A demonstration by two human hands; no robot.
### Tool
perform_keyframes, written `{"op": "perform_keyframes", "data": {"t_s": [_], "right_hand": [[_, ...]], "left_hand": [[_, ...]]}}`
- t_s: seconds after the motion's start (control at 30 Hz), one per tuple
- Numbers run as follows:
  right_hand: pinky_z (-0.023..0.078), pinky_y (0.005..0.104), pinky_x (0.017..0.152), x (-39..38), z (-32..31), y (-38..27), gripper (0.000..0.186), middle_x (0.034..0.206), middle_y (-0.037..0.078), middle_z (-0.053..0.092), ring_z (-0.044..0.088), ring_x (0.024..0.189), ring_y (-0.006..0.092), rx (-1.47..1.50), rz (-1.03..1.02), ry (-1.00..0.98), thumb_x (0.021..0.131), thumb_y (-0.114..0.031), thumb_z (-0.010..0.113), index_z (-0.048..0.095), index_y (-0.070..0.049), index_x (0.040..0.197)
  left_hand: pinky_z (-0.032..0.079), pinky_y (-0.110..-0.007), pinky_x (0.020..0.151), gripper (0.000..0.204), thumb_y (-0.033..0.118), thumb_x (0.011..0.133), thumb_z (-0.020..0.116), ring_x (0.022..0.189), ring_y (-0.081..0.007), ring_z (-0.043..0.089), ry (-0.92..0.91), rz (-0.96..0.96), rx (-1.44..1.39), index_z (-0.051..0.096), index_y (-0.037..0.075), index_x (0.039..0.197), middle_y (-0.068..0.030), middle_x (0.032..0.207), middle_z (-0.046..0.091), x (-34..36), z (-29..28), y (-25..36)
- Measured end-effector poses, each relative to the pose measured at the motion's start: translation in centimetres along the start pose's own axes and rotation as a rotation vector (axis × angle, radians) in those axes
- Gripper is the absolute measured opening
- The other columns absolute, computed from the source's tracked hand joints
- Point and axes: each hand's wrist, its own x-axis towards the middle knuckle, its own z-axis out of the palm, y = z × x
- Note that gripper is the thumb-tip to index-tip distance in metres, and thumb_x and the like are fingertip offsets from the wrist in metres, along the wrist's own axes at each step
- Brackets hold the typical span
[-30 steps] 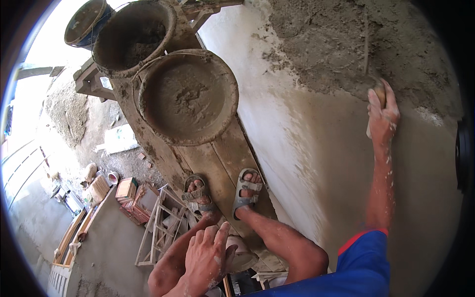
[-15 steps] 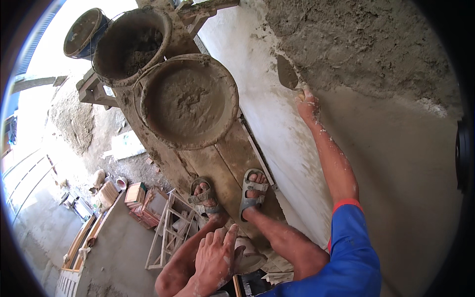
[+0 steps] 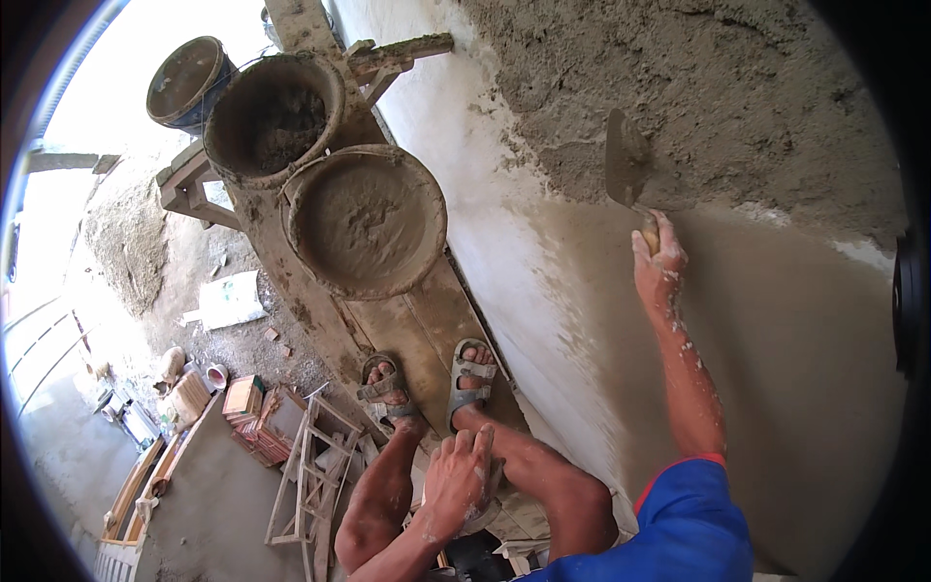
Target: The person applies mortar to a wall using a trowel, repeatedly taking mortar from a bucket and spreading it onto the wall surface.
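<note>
My right hand (image 3: 661, 262) grips the wooden handle of a pointed trowel (image 3: 626, 160). Its mortar-coloured blade lies against the wall, where rough grey mortar (image 3: 747, 87) meets a smoother damp coat (image 3: 776, 349). Low in front of my body, my left hand (image 3: 456, 485) has its fingers curled in. A greyish edge shows beside it, but what it holds, if anything, is hidden. Ahead of my feet stands a round tub (image 3: 364, 289) of wet grey mortar, its top crusted.
I stand in sandals (image 3: 386, 390) on a raised plank platform (image 3: 412, 325) along the pale wall. Beyond the tub are a second mortar tub (image 3: 215, 136) and a dark bucket (image 3: 179, 118). Below left lie a sand heap (image 3: 126, 242), stacked tiles (image 3: 262, 427) and a wooden frame (image 3: 310, 485).
My right hand has carried the trowel rightward across the wall, from the pale edge onto the rough mortar. My left hand has shifted slightly right, and the whole view has turned a little.
</note>
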Motion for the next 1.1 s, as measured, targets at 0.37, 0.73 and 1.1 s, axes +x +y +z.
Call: {"op": "perform_keyframes", "data": {"t_s": [0.37, 0.73, 1.1], "right_hand": [[0.055, 0.0389, 0.082, 1.2, -12.3, -18.7, 0.041, 0.108, 0.016, 0.068, 0.068, 0.095, 0.0309, 0.429, -0.611, -0.709, 0.082, -0.012, 0.071, 0.061, -0.003, 0.121], [0.056, 0.0392, 0.077, 6.7, -9.0, -14.6, 0.036, 0.099, 0.018, 0.070, 0.069, 0.088, 0.0297, 0.105, -0.001, -0.230, 0.093, -0.018, 0.060, 0.059, -0.008, 0.127], [0.056, 0.0476, 0.071, -0.4, 9.2, -18.6, 0.027, 0.098, 0.020, 0.060, 0.067, 0.089, 0.0353, -0.426, -1.050, -0.052, 0.090, -0.013, 0.054, 0.056, -0.007, 0.117]], "left_hand": [[0.047, -0.047, 0.085, 0.053, 0.031, 0.090, 0.062, 0.103, -0.0379, 0.058, 0.086, -0.010, 0.024, 0.046, 0.007, 0.135, -0.0191, 0.112, 0.059, 1.8, 0.8, -0.6], [0.046, -0.046, 0.083, 0.046, 0.025, 0.090, 0.061, 0.101, -0.0360, 0.058, 0.221, -0.020, -0.031, 0.047, 0.007, 0.130, -0.0176, 0.106, 0.058, 1.2, 0.6, -0.9], [0.047, -0.048, 0.081, 0.029, 0.022, 0.094, 0.052, 0.098, -0.0367, 0.058, 0.199, -0.080, -0.204, 0.048, 0.012, 0.121, -0.0153, 0.102, 0.055, 0.9, 5.1, 0.6]]}}
